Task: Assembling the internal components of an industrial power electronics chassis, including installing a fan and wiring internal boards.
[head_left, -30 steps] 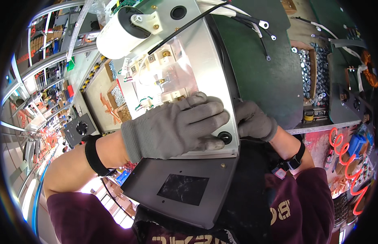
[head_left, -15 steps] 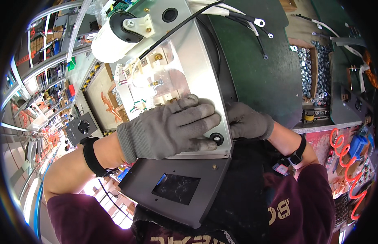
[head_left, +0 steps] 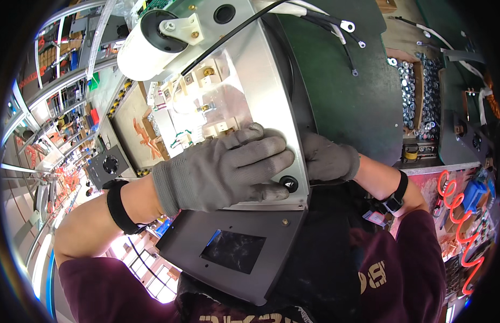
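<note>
My left hand (head_left: 228, 169), in a grey knit glove, lies flat on a bare metal enclosure panel (head_left: 279, 107), fingers stretched toward its right edge. Just below those fingertips, a black round grommet (head_left: 288, 184) sits in the panel. My right hand (head_left: 330, 159), gloved too, reaches behind the panel's right edge; its fingers are hidden there. A clear plastic sheet (head_left: 228, 99) covers terminal blocks and wiring beyond my left hand. Toward me, a dark grey front plate (head_left: 277, 234) with a rectangular display (head_left: 233, 251) adjoins the enclosure.
At the far side are a white cylinder (head_left: 135, 62) on a bracket and a black cable (head_left: 233, 35). Cables with ring lugs (head_left: 347, 26) lie over the green work surface (head_left: 357, 102). Bins of metal fasteners (head_left: 408, 91) and a coiled orange hose (head_left: 455, 210) are at right.
Both hands keep nearly the same place, with the view shifted slightly. The grommet's opening now looks darker, with a small pale patch in it.
</note>
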Demonstrator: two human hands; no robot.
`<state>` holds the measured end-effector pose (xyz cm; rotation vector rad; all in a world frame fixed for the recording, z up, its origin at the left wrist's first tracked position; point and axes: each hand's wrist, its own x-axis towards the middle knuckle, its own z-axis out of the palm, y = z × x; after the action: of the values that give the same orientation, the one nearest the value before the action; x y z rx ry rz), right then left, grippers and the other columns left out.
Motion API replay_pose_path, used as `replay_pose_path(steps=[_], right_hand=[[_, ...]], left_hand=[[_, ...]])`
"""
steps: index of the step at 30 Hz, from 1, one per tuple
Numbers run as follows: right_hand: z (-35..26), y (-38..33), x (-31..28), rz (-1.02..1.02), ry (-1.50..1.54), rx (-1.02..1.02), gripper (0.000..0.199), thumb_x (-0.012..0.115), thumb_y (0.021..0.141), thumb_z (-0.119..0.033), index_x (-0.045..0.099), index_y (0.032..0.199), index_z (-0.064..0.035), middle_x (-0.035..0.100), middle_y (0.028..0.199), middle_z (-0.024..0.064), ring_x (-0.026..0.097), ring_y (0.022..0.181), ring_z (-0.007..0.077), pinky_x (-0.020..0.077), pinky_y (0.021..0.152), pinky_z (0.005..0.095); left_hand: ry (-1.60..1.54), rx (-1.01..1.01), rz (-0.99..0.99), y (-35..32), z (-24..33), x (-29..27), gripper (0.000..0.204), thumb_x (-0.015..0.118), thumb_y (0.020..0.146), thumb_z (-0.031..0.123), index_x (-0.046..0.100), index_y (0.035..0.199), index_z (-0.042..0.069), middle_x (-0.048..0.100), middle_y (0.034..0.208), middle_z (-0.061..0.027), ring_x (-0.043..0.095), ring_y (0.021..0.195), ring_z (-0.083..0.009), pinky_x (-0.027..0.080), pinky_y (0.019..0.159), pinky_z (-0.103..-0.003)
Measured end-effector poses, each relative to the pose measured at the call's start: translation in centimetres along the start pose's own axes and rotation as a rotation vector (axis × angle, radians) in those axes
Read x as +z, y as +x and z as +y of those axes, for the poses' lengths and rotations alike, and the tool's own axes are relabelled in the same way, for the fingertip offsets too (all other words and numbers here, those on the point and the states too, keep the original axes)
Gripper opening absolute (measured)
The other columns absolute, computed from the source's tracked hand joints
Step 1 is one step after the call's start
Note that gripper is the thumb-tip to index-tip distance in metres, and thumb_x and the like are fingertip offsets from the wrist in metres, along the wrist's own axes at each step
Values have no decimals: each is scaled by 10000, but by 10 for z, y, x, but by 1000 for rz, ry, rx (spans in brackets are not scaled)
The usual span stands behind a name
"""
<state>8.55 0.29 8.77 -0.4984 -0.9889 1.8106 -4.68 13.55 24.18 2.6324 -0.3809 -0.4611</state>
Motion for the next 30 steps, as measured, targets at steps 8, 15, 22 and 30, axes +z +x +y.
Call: replay_pose_path(steps=[8,15,22,30], right_hand=[[-1,-20,4,110,-56,-356,246,575,892,-196,629,1062,-26,635,1010,154,628,902,276,480,788,357],[-2,-16,-3,-26,-232,-199,255,590,886,-209,642,1057,-27,640,1049,136,625,958,271,479,823,338],[9,-26,7,173,186,-314,254,636,860,-175,645,1010,30,651,1043,137,621,947,212,480,809,326],[-6,-28,-16,-58,121,30,368,646,853,-278,626,1049,33,648,1020,109,598,909,164,481,788,318]], left_hand=[[-103,-84,241,1,6,31,385,628,755,160,628,1107,317,527,1212,-53,519,1120,-260,439,949,-398],[54,14,33,5,0,2,333,661,759,192,636,1085,252,544,1132,-51,528,1086,-246,458,921,-383],[-44,-21,123,7,0,13,314,670,781,228,611,1034,51,545,1101,-61,531,1057,-247,474,873,-371],[-101,-7,195,11,-1,19,341,629,755,153,617,1094,183,531,1140,-96,534,1054,-271,480,897,-411]])
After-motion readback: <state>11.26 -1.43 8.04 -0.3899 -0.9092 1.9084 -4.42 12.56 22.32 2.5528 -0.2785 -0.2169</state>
